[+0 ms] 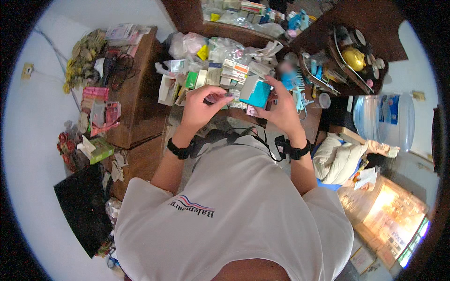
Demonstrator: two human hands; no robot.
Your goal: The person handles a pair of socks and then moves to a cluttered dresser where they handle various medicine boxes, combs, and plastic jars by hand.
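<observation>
My right hand (283, 109) grips a teal and white cardboard box (259, 94) by its right side, thumb below and fingers above. To the left of it, my left hand (204, 105) has its thumb and forefinger brought together at a small dark item, too small to name. Behind both hands, several medicine-type cartons (235, 72) stand packed together on the wooden dresser top. A green and white carton (191, 80) and an open white box (168, 90) are beyond my left hand. A small pink and white box (251, 110) shows just below the teal box.
Clear plastic bags (225, 49) are heaped against the mirror (242, 14). Light blue straps (299, 100) and a round white lid (324, 100) lie at the right. A wooden cabinet (140, 95) stands left, with a green tissue pack (100, 149) near its edge. Corner shelves (334, 66) hold bottles.
</observation>
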